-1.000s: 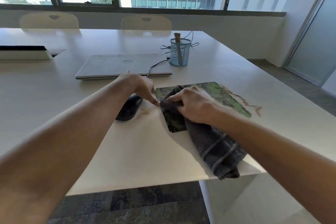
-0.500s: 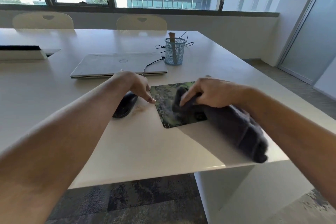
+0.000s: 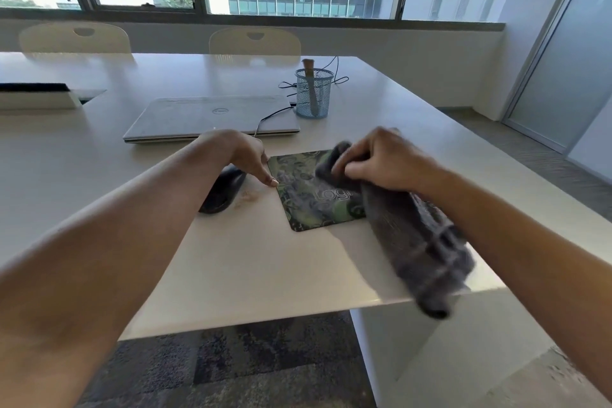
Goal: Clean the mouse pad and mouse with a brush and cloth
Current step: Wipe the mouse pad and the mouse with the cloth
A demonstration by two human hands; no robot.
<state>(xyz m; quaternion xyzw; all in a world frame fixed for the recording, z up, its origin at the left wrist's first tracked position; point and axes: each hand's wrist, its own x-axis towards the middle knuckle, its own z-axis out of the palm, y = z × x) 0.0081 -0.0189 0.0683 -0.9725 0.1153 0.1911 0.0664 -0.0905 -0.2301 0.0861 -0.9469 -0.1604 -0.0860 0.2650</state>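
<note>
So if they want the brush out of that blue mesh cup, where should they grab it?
By the tan end of the brush that sticks up above the rim of the cup, pinched from straight above and lifted out. It stands nearly upright, leaning slightly, and the mesh wall encloses the rest, so no side approach would work. The right hand holds the cloth.

Right hand (image 3: 384, 159) gripping grey cloth (image 3: 420, 235) on mouse pad (image 3: 304, 202) — left hand (image 3: 245, 156) pinning its edge, mouse (image 3: 222, 192) beside
</note>
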